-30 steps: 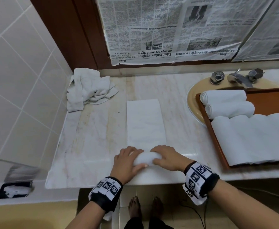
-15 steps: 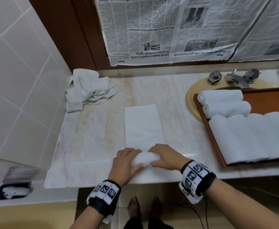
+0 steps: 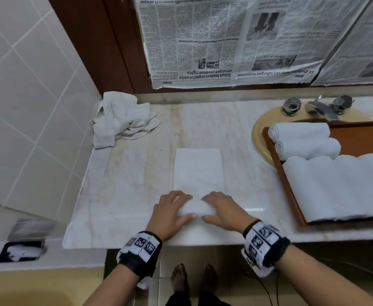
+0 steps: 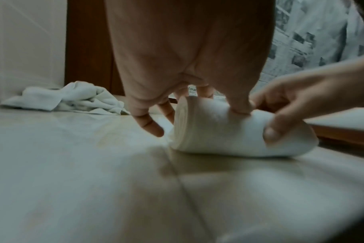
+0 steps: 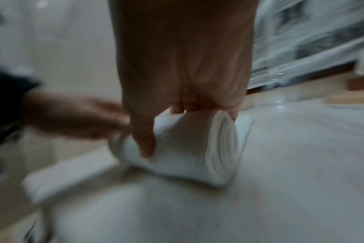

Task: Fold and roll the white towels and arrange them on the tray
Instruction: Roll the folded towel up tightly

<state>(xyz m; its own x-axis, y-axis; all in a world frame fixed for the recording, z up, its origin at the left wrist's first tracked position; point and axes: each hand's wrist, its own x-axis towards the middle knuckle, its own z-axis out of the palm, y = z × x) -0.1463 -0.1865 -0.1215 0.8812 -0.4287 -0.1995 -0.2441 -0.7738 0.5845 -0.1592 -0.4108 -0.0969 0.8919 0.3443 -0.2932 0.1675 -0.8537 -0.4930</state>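
A folded white towel point(image 3: 197, 171) lies lengthwise on the marble counter, its near end wound into a thick roll point(image 3: 195, 209). My left hand point(image 3: 172, 212) curls over the roll's left end point(image 4: 208, 129), thumb on the near side. My right hand point(image 3: 222, 212) grips the roll's right end point(image 5: 189, 148) in the same way. At the right a brown tray point(image 3: 279, 164) holds two small rolled towels point(image 3: 300, 130) at its far end and several larger rolls point(image 3: 340, 186) in front. The right wrist view is blurred.
A crumpled pile of white towels point(image 3: 123, 120) lies at the counter's back left corner by the tiled wall. The tray sits over a yellow sink point(image 3: 257, 133) with a chrome faucet point(image 3: 318, 107). Newspaper point(image 3: 236, 40) covers the wall behind. The counter edge is just under my wrists.
Both hands have rolled the towel away from me; the roll is thicker and the flat part of the towel is shorter.
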